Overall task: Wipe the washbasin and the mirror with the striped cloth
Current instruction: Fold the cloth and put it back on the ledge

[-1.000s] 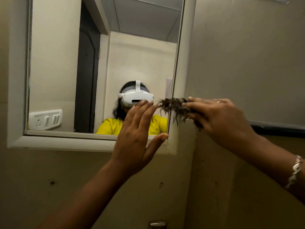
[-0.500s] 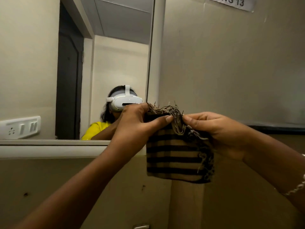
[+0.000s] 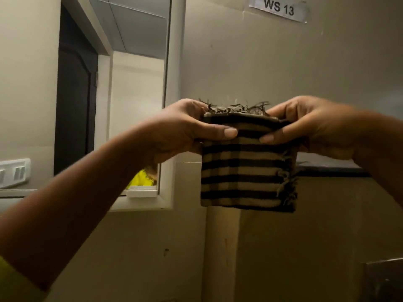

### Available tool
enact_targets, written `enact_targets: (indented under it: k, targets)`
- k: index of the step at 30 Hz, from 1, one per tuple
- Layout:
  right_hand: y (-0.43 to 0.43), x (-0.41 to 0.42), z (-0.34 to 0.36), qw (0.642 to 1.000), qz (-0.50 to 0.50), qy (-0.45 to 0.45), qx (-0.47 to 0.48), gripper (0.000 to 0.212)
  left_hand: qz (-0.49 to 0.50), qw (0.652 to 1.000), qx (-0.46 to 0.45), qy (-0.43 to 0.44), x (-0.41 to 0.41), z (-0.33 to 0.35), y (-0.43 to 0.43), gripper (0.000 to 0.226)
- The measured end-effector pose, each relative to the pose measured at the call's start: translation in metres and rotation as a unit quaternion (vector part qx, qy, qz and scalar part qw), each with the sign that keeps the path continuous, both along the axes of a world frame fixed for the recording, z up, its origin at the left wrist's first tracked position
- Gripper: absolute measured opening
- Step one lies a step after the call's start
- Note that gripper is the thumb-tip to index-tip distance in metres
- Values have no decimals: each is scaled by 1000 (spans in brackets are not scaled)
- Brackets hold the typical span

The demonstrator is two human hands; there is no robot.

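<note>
Holding a folded striped cloth [image 3: 246,171] up before the wall.

The left hand [image 3: 181,129] and right hand [image 3: 309,125] each pinch a top corner, thumbs in front, fringe sticking up between them; the mirror [image 3: 122,83] hangs just left, its frame's lower right corner beside the cloth.

Beige walls [image 3: 272,68] are filling most of the frame under dim, warm light. At upper right a paper label [image 3: 279,8] reading "WS 13" is sticking to the wall. A dark ledge [image 3: 333,170] is running along the right side, and a metal fixture [image 3: 383,280] is showing at lower right.
</note>
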State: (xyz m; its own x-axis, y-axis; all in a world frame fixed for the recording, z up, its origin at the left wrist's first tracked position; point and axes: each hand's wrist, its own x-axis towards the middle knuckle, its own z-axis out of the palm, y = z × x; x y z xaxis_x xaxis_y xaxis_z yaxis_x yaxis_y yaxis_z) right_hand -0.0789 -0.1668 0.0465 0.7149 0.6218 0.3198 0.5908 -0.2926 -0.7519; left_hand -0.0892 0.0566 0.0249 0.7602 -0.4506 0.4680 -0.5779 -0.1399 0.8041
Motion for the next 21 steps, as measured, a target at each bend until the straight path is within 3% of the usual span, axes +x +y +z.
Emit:
enact_targets:
  k: [4, 7, 10, 14, 21]
  targets:
    - [-21, 3, 19, 999, -18, -8, -40, 45, 21, 992, 120, 24, 9, 12, -15, 54]
    - [-29, 14, 27, 997, -43, -19, -60, 32, 91, 983, 163, -3, 13, 25, -31, 39]
    - [-36, 33, 41, 994, -81, -49, -57, 24, 148, 982, 118, -7, 28, 41, -48, 36]
    - [-41, 64, 55, 979, -135, -139, -65, 29, 182, 982, 53, -10, 51, 52, -70, 26]
    - [-37, 132, 40, 899, -254, -349, -73, 46, 234, 967, 26, -96, 104, 34, -87, 7]
